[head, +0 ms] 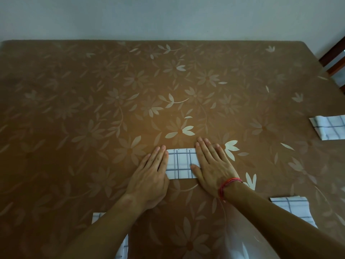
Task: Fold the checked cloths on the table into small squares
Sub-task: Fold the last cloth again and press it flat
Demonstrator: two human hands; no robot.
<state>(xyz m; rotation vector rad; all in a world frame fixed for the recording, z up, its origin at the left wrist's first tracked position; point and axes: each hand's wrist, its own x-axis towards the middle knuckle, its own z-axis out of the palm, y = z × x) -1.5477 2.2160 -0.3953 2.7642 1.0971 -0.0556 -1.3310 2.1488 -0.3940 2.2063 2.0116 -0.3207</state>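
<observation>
Left hand (152,174) and right hand (212,165) — fingers straight, flat — press the folded checked cloth (180,163); table (112,109) beneath.

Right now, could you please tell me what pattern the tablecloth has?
Brown tablecloth with pale flowers and leaves, clearest in the head view.

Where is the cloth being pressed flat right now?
In the head view, the checked cloth lies near the middle of the table, with the left hand and right hand pressing flat on its two ends.
</observation>
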